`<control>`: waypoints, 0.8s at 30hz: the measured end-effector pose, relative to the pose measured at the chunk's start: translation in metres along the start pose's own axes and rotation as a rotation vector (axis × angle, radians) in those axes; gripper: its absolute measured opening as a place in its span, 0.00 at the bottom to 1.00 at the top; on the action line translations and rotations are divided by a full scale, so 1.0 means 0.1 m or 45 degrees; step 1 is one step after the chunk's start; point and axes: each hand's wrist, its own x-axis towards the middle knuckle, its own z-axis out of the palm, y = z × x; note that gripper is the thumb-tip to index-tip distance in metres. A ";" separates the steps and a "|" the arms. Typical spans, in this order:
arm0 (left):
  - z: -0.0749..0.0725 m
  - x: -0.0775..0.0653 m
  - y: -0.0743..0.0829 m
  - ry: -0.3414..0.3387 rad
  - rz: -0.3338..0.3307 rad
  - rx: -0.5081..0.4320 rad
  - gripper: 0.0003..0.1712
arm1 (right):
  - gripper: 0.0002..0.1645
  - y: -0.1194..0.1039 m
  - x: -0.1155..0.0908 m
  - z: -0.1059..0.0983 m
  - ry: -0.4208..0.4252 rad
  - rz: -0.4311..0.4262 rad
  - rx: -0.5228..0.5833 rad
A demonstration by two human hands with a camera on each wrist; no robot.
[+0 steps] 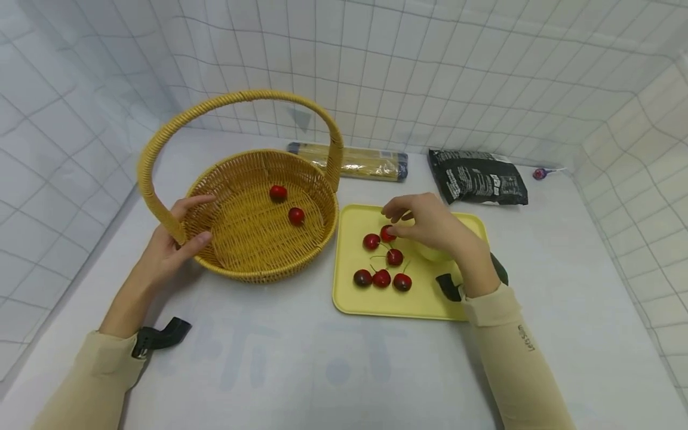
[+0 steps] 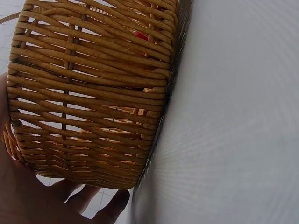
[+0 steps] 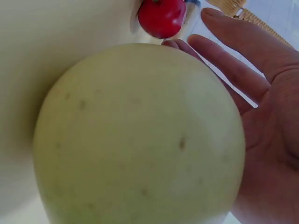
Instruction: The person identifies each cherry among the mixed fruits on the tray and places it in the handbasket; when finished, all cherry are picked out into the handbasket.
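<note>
Above the tray (image 1: 419, 303), the right hand (image 1: 432, 220), fingers (image 1: 399, 203) apart, should pinch one cherry (image 1: 387, 233) lightly without nudging neighbouring cherries (image 1: 395, 257).

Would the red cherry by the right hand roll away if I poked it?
Probably: the cherry looks round, so a poke could start it rolling. Its shiny skin suggests it might be slippery too. The raised rim of the yellow tray would perhaps stop it.
</note>
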 end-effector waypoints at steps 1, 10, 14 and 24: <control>0.00 -0.01 0.00 -0.001 -0.003 0.005 0.37 | 0.21 0.00 0.01 0.01 -0.009 0.000 0.000; 0.01 0.00 0.00 -0.006 -0.009 0.021 0.37 | 0.21 -0.05 0.03 0.08 -0.066 0.031 -0.062; 0.02 0.01 -0.01 -0.006 -0.019 0.013 0.37 | 0.17 -0.02 0.03 0.11 -0.079 0.045 -0.080; 0.01 0.00 0.00 0.006 -0.016 0.018 0.37 | 0.18 0.03 0.01 0.03 0.029 0.008 -0.085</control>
